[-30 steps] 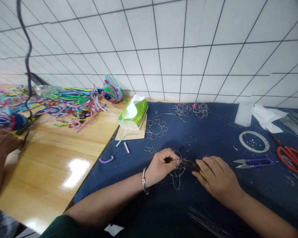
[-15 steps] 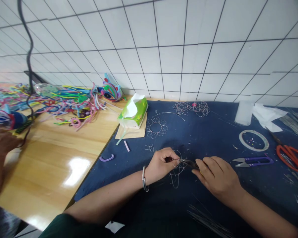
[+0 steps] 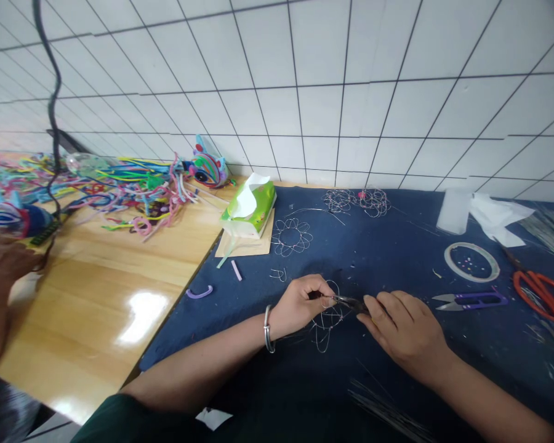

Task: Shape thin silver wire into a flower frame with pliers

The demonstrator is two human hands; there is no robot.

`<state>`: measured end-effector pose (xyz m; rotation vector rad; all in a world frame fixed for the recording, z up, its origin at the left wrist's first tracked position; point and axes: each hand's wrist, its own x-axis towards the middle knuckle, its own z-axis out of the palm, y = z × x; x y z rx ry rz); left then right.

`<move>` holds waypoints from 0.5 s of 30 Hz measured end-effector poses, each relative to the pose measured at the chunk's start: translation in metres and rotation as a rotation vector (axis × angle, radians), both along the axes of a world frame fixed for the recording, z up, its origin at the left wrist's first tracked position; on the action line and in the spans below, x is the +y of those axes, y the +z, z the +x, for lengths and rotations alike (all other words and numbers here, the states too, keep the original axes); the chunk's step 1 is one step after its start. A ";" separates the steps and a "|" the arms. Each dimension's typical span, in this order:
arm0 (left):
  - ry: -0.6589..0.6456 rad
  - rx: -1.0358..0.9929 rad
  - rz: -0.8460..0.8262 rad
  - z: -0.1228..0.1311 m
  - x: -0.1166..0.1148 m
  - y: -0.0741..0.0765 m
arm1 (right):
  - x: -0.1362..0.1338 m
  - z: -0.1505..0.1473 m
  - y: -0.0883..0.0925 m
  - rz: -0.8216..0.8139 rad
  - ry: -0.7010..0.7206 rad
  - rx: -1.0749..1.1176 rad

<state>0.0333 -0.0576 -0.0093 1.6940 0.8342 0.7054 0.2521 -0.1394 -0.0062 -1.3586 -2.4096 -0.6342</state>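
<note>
My left hand (image 3: pixel 301 304), with a silver bangle at the wrist, pinches a thin wire flower shape (image 3: pixel 322 335) whose loops hang below the fingers. In my right hand (image 3: pixel 404 323) is a pair of pliers (image 3: pixel 348 302), its handles mostly covered by the fingers. The jaws meet the wire right at my left fingertips; whether they are clamped tight is too small to tell. Up and left of my hands, a finished-looking wire flower ring (image 3: pixel 292 237) lies flat on the dark blue mat (image 3: pixel 383 252). A small bent wire piece (image 3: pixel 278 274) rests below that ring.
Purple thread snips (image 3: pixel 471 299), orange-handled scissors (image 3: pixel 538 294) and a round dish rim (image 3: pixel 471 262) with beads lie right. Wire bundles (image 3: pixel 373 202) sit by the wall, near a green tissue pack (image 3: pixel 249 209). At left, another person's hand (image 3: pixel 9 264) is beside colourful pipe cleaners (image 3: pixel 143 197).
The wire flower has turned slightly, its lower loops shifting a little to the left. Both my hands keep almost the same place and grip.
</note>
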 end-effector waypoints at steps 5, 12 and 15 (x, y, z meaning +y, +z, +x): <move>-0.017 0.002 -0.006 0.000 0.001 0.001 | 0.001 0.000 0.003 -0.022 0.012 -0.016; -0.040 0.036 -0.016 0.000 0.002 0.004 | 0.002 -0.003 0.008 -0.048 0.020 0.009; -0.051 0.037 -0.020 0.000 0.002 0.003 | 0.001 -0.003 0.008 -0.066 0.013 0.030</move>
